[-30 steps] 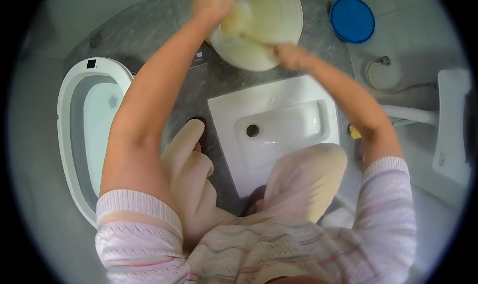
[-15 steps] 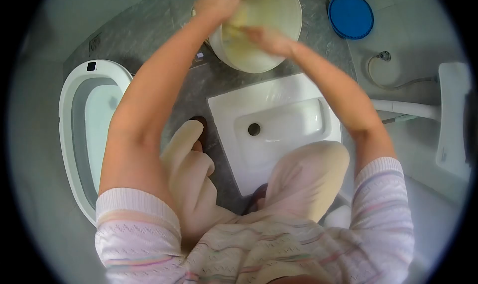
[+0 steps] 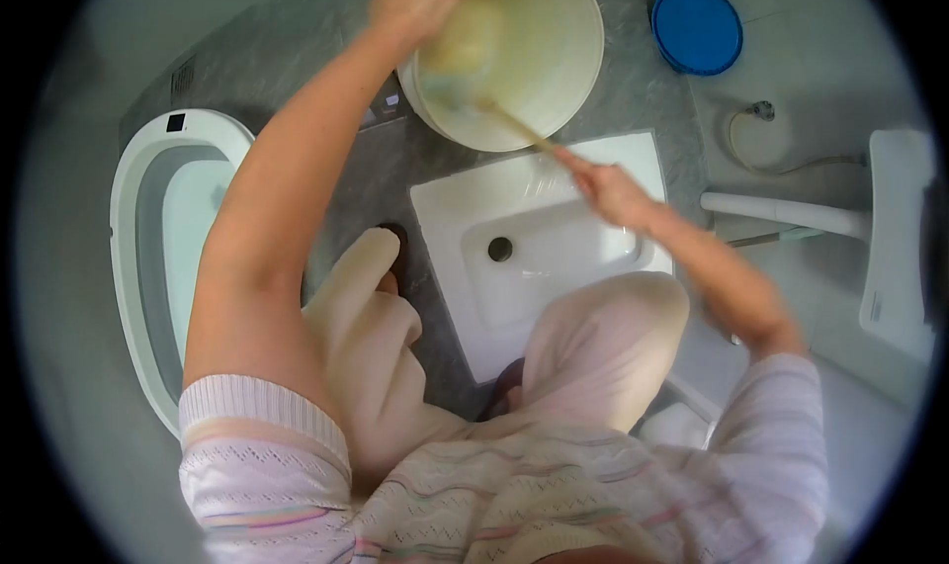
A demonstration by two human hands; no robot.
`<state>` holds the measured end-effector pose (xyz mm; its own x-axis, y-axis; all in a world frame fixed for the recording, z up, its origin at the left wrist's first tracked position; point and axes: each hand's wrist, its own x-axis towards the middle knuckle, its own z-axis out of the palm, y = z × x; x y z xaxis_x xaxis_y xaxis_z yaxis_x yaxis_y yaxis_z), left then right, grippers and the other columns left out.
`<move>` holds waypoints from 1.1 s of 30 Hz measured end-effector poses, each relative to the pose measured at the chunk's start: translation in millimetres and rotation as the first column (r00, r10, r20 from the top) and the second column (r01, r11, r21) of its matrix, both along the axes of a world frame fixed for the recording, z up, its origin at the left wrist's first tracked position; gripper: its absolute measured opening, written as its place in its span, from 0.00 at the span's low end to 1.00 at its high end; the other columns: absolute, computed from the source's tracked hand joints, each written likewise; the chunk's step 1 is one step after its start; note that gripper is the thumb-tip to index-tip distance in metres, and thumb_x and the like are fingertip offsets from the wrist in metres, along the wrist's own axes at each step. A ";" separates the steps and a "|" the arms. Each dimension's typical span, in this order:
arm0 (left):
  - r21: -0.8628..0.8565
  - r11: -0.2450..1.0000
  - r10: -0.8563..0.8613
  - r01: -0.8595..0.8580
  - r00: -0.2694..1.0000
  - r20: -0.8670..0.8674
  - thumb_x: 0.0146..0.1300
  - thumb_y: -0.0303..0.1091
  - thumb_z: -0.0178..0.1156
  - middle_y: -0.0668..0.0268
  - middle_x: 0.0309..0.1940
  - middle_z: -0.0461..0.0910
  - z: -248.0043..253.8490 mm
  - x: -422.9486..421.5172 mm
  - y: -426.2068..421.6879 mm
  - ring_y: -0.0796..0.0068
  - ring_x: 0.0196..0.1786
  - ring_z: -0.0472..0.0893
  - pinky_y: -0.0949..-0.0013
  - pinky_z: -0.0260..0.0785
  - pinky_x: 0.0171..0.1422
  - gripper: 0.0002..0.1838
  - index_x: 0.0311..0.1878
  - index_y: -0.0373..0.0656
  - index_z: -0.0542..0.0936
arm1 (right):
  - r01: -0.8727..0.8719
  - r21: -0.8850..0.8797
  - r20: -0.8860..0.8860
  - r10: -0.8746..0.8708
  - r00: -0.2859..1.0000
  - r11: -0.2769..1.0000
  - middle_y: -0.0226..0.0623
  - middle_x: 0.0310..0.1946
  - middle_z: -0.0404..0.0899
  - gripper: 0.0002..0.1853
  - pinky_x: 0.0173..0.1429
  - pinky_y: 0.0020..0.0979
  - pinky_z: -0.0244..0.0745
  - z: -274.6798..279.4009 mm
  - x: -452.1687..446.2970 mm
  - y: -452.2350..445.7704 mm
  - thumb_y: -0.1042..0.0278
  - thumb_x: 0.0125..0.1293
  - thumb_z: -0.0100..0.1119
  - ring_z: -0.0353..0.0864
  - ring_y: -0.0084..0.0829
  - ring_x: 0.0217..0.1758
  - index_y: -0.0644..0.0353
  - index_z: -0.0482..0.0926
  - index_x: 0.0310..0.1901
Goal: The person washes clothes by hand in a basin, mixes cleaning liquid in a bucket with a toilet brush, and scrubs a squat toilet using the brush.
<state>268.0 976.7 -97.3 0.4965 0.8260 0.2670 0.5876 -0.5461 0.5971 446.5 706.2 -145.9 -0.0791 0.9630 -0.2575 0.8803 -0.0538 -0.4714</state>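
Observation:
At the top of the view, a large white bucket (image 3: 559, 35) stands tilted, its open mouth facing me. My left hand (image 3: 413, 6) is closed on its upper left rim; part of the hand is cut off by the frame edge. My right hand (image 3: 615, 190) is wrapped round the end of a thin wooden-handled brush (image 3: 521, 129). The handle reaches over the lower rim into the bucket. Motion smears the brush's far end against the inner wall, so its head is unclear.
A white squat toilet pan (image 3: 638, 159) with a dark drain hole lies between my feet and the bucket. On the left stands a white oval baby bathtub (image 3: 148, 208). A round blue lid (image 3: 697, 28), a hose (image 3: 736, 134) and a white pipe (image 3: 781, 208) are at the right.
My right hand has drawn back from inside the bucket, down and to the right, showing the brush handle. My left hand stays at the rim, shifted slightly left.

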 end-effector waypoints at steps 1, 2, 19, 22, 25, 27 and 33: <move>-0.020 1.000 -0.013 0.012 0.999 -0.031 0.53 0.40 0.51 0.49 0.39 0.75 13.9 1.6 -10.6 0.50 0.43 0.75 0.55 0.67 0.48 0.20 0.51 0.55 0.74 | 0.072 -0.191 0.143 -0.045 0.989 0.979 0.49 0.32 0.77 0.24 0.42 0.41 0.71 12.1 6.7 16.5 0.68 0.62 0.40 0.77 0.44 0.35 0.48 0.59 0.61; -0.032 0.999 -0.029 0.027 0.998 -0.056 0.53 0.40 0.51 0.49 0.38 0.75 24.0 7.1 -18.3 0.50 0.43 0.75 0.55 0.67 0.47 0.20 0.51 0.55 0.74 | 0.170 -0.355 0.294 -0.063 0.954 0.919 0.51 0.35 0.76 0.24 0.45 0.43 0.71 25.1 19.1 39.9 0.68 0.62 0.40 0.77 0.47 0.38 0.47 0.58 0.62; -0.535 0.844 -0.009 -0.031 0.997 -0.072 0.44 0.60 0.58 0.51 0.45 0.73 16.1 -8.8 19.0 0.52 0.49 0.73 0.52 0.66 0.50 0.38 0.57 0.49 0.67 | 0.207 -0.129 0.160 -0.185 0.970 0.970 0.51 0.39 0.75 0.22 0.48 0.36 0.68 -18.7 20.1 109.8 0.71 0.59 0.39 0.74 0.45 0.42 0.52 0.65 0.57; -0.763 0.635 -0.201 -0.117 0.930 -0.309 0.32 0.70 0.61 0.53 0.34 0.76 -1.4 -33.8 38.2 0.57 0.38 0.78 0.49 0.69 0.42 0.52 0.57 0.40 0.65 | 0.283 -0.206 0.032 -0.282 0.959 0.937 0.50 0.43 0.74 0.23 0.52 0.35 0.65 -10.3 14.4 124.3 0.74 0.56 0.38 0.73 0.46 0.47 0.54 0.67 0.56; -0.901 0.410 -0.382 -0.142 0.870 -0.311 0.35 0.67 0.62 0.55 0.25 0.77 -5.7 -48.3 32.7 0.63 0.27 0.79 0.57 0.73 0.32 0.46 0.49 0.35 0.70 | 0.285 -0.225 0.007 -0.291 0.957 0.932 0.50 0.41 0.75 0.25 0.48 0.34 0.68 -7.7 11.1 131.3 0.75 0.54 0.37 0.75 0.43 0.44 0.54 0.66 0.57; -0.944 0.312 -0.389 -0.108 0.892 -0.231 0.38 0.64 0.64 0.56 0.22 0.76 -6.6 -53.9 31.7 0.67 0.20 0.78 0.65 0.74 0.25 0.41 0.44 0.32 0.73 | 0.286 -0.200 -0.004 -0.293 0.956 0.937 0.48 0.35 0.76 0.26 0.40 0.33 0.70 -17.3 12.1 133.3 0.75 0.55 0.36 0.76 0.40 0.35 0.52 0.65 0.58; -0.734 0.659 -0.032 0.165 0.981 0.192 0.46 0.57 0.61 0.58 0.30 0.78 3.3 -24.8 7.4 0.70 0.29 0.79 0.69 0.73 0.32 0.34 0.46 0.33 0.71 | 0.411 -0.509 -0.224 -0.577 0.785 0.756 0.33 0.15 0.64 0.27 0.15 0.28 0.57 -3.0 -21.7 135.1 0.72 0.58 0.32 0.61 0.25 0.12 0.41 0.61 0.61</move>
<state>243.2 984.2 -93.9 0.5960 0.7287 -0.3372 0.4248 0.0701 0.9026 424.8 841.3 -148.9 0.2139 0.6949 -0.6866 0.4506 -0.6938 -0.5618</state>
